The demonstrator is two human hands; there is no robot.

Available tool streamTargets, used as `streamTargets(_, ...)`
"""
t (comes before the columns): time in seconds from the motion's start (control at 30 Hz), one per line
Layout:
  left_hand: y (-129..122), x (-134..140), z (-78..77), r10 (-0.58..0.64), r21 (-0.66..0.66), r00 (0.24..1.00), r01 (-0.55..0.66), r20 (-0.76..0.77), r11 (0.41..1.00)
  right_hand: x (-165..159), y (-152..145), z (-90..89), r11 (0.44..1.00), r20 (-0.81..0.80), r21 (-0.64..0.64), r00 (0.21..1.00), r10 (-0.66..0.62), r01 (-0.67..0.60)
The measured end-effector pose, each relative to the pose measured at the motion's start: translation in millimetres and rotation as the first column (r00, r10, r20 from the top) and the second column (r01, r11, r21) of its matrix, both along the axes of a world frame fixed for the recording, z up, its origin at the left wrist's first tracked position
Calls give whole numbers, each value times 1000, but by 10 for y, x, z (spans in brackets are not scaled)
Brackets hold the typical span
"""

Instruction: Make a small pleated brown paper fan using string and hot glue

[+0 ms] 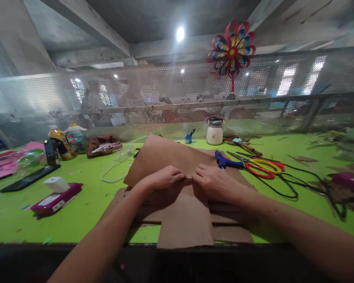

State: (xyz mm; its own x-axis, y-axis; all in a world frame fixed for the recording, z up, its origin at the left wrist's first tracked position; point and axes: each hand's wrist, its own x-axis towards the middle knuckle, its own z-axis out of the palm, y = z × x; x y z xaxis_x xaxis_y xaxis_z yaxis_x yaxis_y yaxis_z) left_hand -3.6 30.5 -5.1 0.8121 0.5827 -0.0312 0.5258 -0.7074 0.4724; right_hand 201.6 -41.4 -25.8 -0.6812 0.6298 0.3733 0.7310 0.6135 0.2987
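Observation:
A large sheet of brown kraft paper [165,157] rises in a curve in front of me, and a narrower flap of it [185,220] hangs toward the table's front edge. My left hand [168,177] is closed on the paper, fingertips pinching a crease at the middle. Close by on the right, my right hand [211,181] pinches the same crease. The fingertips of both hands almost meet. More flat brown pieces [233,234] lie beneath. Just beyond my right hand is a blue glue gun [225,160].
Scissors with red handles [259,171] and yellow handles [268,165] lie at right among black cables [292,192]. A white-bodied jar [214,133] and small blue pot [188,138] stand behind. At left are a purple power strip [57,198] and a phone stand [32,177]. Mesh [165,98] borders the back.

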Motion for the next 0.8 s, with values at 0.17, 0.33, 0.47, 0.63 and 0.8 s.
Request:
streamTargets(0.17, 20, -113, 71, -18, -92, 999, 14, -40, 996, -3, -31, 34, 996, -15, 77, 999, 43, -42)
streamTargets(0.33, -19, -91, 41, -73, -227, 995, 88, 75, 970, 6, -16, 37, 994, -42, 89, 997, 63, -59)
streamTargets(0.47, -52, -32, -37, -31, -352, 983, 94, 179, 931, 23, 7, 1, 997, -126, 53, 990, 63, -57)
streamTargets(0.63, -86, 4, -50, 14, -334, 982, 50, 186, 941, 105, 75, 0, 960, -514, -247, 858, -12, -134)
streamTargets(0.8, -100, 34, -46, -15, -246, 980, 65, 198, 967, 166, 210, -5, 764, -644, -590, 724, -248, -263)
